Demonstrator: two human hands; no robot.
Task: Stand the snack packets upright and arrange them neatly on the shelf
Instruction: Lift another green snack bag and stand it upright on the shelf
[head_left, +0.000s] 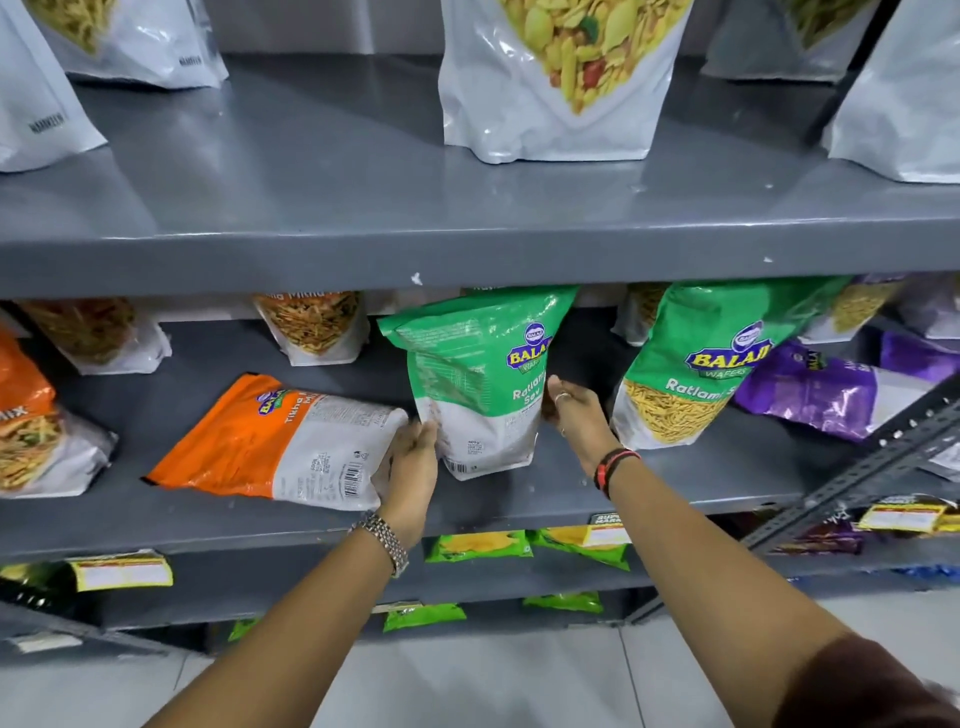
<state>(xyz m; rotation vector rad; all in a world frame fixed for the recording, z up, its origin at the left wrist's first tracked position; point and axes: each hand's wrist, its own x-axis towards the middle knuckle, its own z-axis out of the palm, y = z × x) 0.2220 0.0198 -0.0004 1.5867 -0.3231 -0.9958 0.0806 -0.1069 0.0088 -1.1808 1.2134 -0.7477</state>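
A green and white snack packet (475, 379) stands upright on the middle grey shelf (675, 478), held between both hands. My left hand (410, 467) presses its lower left edge and my right hand (574, 415) grips its right side. An orange packet (270, 441) lies flat just left of it, touching my left hand. A second green packet (696, 364) stands to the right, leaning slightly. A purple packet (815, 389) lies on its side beyond that.
White pouches (556, 83) stand on the upper shelf (311, 228). More packets stand at the back and far left (31, 421) of the middle shelf. A slotted metal upright (872, 467) crosses at the right. Small green and yellow packets (478, 545) sit on lower shelves.
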